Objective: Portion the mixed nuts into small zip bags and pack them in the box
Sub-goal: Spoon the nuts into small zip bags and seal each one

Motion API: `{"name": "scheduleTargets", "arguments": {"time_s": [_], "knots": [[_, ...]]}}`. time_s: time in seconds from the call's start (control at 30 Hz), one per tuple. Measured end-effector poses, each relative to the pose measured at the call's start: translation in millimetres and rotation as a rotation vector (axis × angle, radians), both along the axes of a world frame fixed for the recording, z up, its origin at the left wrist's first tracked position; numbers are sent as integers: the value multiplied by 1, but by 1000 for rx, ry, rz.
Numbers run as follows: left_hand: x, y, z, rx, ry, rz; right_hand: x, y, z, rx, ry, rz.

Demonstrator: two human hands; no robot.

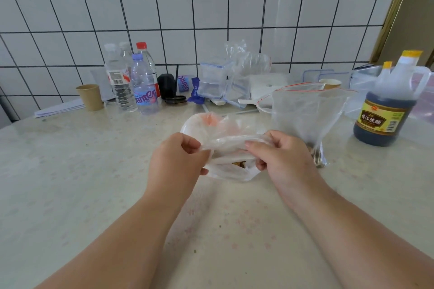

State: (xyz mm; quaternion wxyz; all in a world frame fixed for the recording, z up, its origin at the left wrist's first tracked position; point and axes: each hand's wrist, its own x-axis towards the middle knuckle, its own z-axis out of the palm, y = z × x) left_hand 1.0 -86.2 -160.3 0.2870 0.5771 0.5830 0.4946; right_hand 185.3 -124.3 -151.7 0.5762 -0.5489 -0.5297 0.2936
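At the middle of the table both hands hold a thin clear plastic bag [229, 141]. My left hand [178, 155] pinches its left edge and my right hand [279, 155] pinches its right edge, with the bag's mouth stretched between them. A few brown nuts [239, 164] show through the plastic low between the hands. A white bowl [192, 125] sits just behind the bag, partly covered by it. To the right a large clear zip bag [303, 115] with a red seal stands upright, some nuts in its bottom corner.
Water bottles [131, 80] and a paper cup [90, 97] stand at the back left. A heap of clear zip bags [225, 82] lies at the back centre. A dark vinegar jug [387, 105] and clear plastic boxes [366, 82] stand at the right.
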Motion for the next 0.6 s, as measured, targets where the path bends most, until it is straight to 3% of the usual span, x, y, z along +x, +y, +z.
{"name": "scheduleTargets", "arguments": {"time_s": [0.1, 0.2, 0.27, 0.4, 0.5, 0.6], "knots": [[-1, 1, 2, -48, -207, -91, 5, 5, -4, -9, -136, -176], [0, 1, 7, -165, -541, -353, 11, 9, -4, -36, -192, -298], [-2, 0, 9, -240, -744, -526, 16, 10, -3, -42, -216, -322], [-5, -1, 11, -400, -943, -713, 18, 9, -1, 9, -258, -315], [-7, -1, 14, -496, -1026, -694, 17, 7, 3, -12, -79, -193], [-10, 3, 14, -512, -1102, -626, 16, 3, 10, -117, 230, 112]]}}
